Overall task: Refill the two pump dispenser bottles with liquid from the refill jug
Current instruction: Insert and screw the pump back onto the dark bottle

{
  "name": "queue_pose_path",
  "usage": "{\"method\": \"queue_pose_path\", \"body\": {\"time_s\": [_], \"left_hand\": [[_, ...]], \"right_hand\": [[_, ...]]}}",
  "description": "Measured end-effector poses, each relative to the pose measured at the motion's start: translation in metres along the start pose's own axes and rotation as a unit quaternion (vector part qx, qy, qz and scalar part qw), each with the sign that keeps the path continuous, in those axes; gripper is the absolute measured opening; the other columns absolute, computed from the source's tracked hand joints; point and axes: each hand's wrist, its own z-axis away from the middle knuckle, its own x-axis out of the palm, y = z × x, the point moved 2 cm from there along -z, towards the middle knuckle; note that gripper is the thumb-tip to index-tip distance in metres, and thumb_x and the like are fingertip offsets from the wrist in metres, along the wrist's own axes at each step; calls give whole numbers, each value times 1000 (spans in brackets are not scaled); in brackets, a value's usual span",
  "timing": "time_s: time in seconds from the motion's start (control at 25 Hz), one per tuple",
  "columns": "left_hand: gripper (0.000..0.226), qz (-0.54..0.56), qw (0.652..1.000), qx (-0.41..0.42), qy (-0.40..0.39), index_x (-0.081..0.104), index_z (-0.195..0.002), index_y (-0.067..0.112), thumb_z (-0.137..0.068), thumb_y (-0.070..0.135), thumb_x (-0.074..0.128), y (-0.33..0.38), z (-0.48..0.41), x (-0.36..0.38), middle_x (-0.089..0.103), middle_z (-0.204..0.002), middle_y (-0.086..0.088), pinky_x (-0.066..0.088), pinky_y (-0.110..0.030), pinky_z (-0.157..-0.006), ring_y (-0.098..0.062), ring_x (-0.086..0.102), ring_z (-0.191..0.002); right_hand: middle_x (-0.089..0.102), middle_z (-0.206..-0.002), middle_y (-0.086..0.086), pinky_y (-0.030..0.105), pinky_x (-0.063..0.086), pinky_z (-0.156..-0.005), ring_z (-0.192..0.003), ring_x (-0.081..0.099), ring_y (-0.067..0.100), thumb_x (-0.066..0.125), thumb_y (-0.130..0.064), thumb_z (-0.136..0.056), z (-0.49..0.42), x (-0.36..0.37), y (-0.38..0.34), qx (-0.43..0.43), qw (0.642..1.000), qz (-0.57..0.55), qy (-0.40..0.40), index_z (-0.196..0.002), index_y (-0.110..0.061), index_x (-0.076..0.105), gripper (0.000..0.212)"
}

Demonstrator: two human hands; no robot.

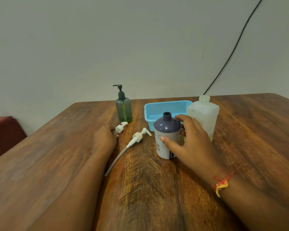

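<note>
Purple-topped bottle: white vertical letters "JOYO" on black strip (rest covered by right hand). Nothing else legible.

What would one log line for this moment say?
right hand: grips purple bottle, uncapped | left hand: on short pump, grip unclear | long pump: on table | green bottle: pump on | jug: open

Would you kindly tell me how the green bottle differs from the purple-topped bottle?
The green bottle wears its dark pump; the purple-topped bottle has an open neck. The green bottle is translucent, the purple-topped bottle opaque. The right hand grips the purple-topped bottle; the green bottle stands untouched. Both stand upright on the table.
</note>
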Motion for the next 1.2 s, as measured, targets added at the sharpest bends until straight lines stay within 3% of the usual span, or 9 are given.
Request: {"method": "queue_pose_path", "body": {"time_s": [0.12,0.2,0.32,0.44,0.52,0.64,0.84,1.04,1.2], "left_hand": [[27,12,1000,10,6,71,-122,8,-96,10,64,2,2,1,73,-114,-11,56,-35,-78,-20,64,-91],[27,36,999,8,15,70,-124,9,-98,11,62,8,5,-1,73,-112,-10,56,-36,-79,-18,63,-86],[28,208,976,-19,64,68,-126,15,-100,14,59,27,13,-16,71,-110,-4,55,-34,-80,-17,63,-89],[20,426,902,-16,72,67,-118,21,-100,18,59,53,27,-36,71,-109,1,54,-30,-87,-16,65,-104],[15,583,812,-25,29,66,-112,19,-100,14,58,75,39,-46,75,-107,-2,55,-29,-87,-14,69,-102],[15,701,712,-17,-37,64,-113,10,-100,8,56,105,51,-53,79,-103,-7,59,-27,-82,-17,75,-98],[15,717,697,12,-29,63,-115,9,-101,10,57,141,49,-68,77,-109,-12,59,-21,-71,-17,77,-93],[20,740,672,-1,-19,64,-118,8,-99,12,60,156,51,-66,79,-105,-11,60,-23,-73,-17,77,-94],[23,728,685,11,-28,62,-120,6,-97,9,63,162,56,-54,79,-97,-6,61,-25,-73,-16,77,-90]], "right_hand": [[44,-131,-18,1,32,-79,-115,40,-1,75,-47,-83,0,4,4,14,1000,-25,-9,-139,-31,38,68],[42,-130,-20,0,30,-80,-116,40,-2,76,-46,-83,0,9,8,19,999,-39,-12,-140,-32,36,71],[45,-138,-16,6,33,-88,-120,40,-2,77,-45,-83,0,14,11,11,999,-45,-5,-142,-33,35,73],[46,-136,-16,13,41,-94,-121,43,-1,76,-47,-83,-1,14,13,0,999,-48,-2,-141,-34,36,72],[47,-134,-17,17,45,-97,-121,46,1,76,-49,-82,-2,12,15,-7,999,-50,1,-141,-35,37,72],[45,-129,-21,8,41,-91,-119,46,-2,76,-50,-81,-2,12,15,-16,999,-51,2,-139,-36,38,71],[47,-126,-22,15,47,-94,-116,49,-2,77,-52,-79,-2,12,16,-28,998,-59,16,-137,-39,40,70],[40,-126,-28,-3,34,-82,-117,41,-7,75,-52,-81,-2,10,13,-25,998,-56,-2,-129,-49,30,65],[45,-135,-21,-1,34,-86,-125,43,-1,74,-52,-83,-3,11,16,-26,998,-55,-3,-138,-40,36,69]]}}
